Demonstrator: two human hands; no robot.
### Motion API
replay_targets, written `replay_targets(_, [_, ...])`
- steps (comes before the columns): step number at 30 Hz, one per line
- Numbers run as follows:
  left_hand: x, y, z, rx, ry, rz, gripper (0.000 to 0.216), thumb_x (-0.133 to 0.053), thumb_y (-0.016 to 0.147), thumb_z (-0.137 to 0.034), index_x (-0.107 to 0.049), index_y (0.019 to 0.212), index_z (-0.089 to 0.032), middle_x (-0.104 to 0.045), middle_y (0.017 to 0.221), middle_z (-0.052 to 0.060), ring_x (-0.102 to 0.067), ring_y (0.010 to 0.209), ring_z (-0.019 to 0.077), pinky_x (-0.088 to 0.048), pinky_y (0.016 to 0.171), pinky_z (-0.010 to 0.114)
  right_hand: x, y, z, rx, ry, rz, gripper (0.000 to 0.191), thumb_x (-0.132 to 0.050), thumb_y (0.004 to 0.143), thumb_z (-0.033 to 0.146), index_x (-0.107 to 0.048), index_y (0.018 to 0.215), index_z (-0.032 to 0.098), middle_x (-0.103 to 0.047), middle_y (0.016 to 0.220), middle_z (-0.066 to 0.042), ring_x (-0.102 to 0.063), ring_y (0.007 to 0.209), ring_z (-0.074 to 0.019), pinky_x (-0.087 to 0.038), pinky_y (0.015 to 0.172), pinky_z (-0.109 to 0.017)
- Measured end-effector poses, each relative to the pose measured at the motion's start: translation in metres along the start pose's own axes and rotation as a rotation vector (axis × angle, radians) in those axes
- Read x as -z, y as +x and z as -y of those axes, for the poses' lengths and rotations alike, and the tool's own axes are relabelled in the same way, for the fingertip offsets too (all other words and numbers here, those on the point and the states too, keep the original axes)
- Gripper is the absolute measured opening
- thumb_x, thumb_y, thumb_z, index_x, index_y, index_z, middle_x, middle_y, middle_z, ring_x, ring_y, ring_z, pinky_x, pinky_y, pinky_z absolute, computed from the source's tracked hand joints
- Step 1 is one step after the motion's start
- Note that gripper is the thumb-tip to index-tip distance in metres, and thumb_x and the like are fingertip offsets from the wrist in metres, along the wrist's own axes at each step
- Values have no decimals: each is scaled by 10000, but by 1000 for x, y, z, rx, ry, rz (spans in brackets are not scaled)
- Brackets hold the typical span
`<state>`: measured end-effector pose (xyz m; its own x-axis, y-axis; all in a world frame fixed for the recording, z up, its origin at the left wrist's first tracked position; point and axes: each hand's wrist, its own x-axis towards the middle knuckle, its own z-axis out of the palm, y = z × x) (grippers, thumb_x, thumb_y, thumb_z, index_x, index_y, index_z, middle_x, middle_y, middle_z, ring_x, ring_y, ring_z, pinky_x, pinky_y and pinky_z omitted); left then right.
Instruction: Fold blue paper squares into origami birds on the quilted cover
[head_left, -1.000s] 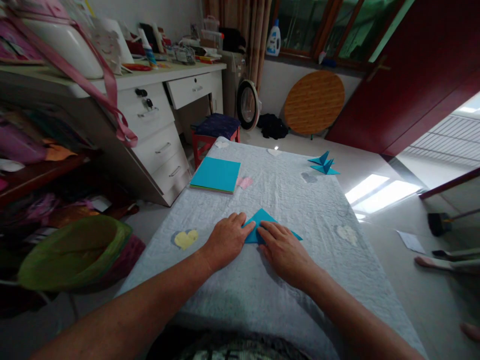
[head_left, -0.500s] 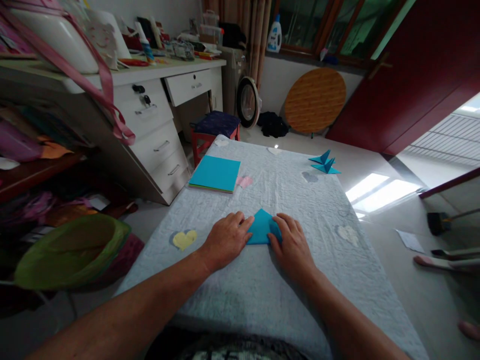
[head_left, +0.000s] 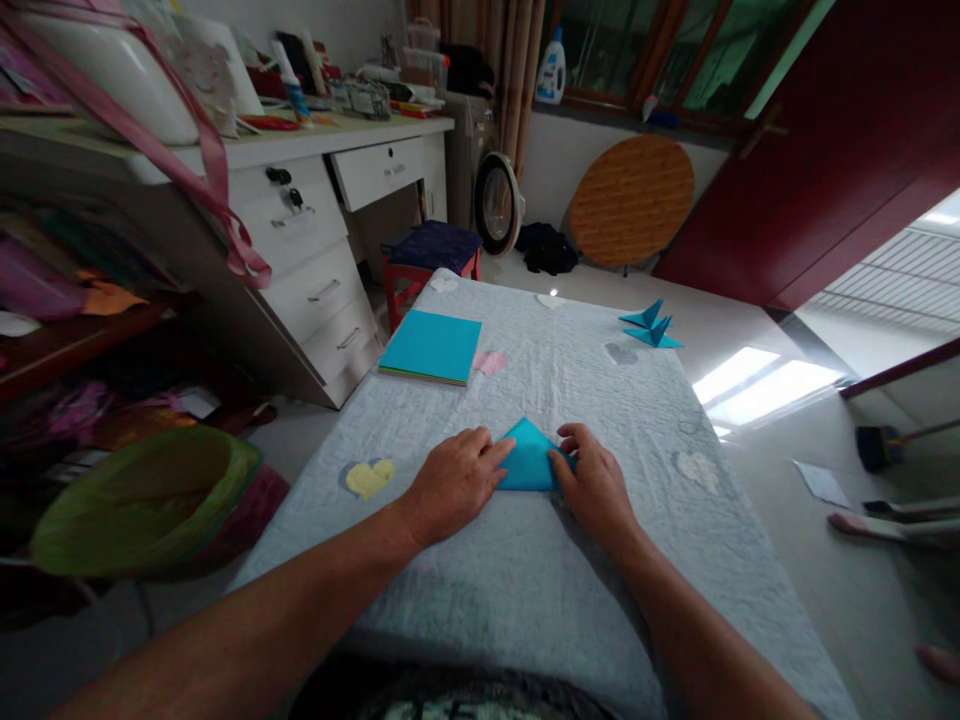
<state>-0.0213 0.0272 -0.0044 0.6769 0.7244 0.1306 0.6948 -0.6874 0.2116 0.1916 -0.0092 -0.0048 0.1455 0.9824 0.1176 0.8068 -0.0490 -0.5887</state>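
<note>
A folded sheet of blue origami paper lies on the cloth-covered table in front of me, its peak pointing away. My left hand holds the paper's left corner down, with thumb and fingers over it. At the right corner, my right hand has its thumb on the paper and its fingers bent round the edge; that corner is partly hidden. Beyond my left hand is a square stack of origami paper with a blue sheet on top. Folded blue paper pieces stand near the far right edge.
The table wears a pale quilted cloth with heart patches. A white desk and a lined waste bin are on the left. Beyond the far edge are a stool and a washing machine with its door open.
My right hand has shifted slightly right, and its thumb has moved outward to the paper's right corner. More of the blue paper shows between my hands. The left hand has barely moved.
</note>
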Motion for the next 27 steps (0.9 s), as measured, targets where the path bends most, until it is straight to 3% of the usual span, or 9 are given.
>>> replay_targets(7, [-2,1,2,6,46,11,280,-419,1016,-220,-625,1204,-230,-568,871,32,-555,821,188,-471,763,312,5,6,1,30,-28,38,142,-480,858,289,-589,849,199,-668,820,-52,-597,747,-193,-410,710,-306])
replay_targets(16, [-1,3,1,14,62,43,296,-440,982,-164,-616,1214,-216,-602,883,43,-582,840,199,-477,772,324,13,9,-1,-3,-40,80,132,-480,823,287,-585,807,209,-632,682,-9,-570,633,-166,-358,614,-270])
replay_targets(27, [1,4,0,10,75,68,315,-441,977,-155,-604,1239,-216,-615,908,49,-591,863,202,-482,781,329,10,9,-4,11,-61,109,132,-475,828,249,-598,807,208,-646,709,-15,-571,642,-163,-357,623,-271])
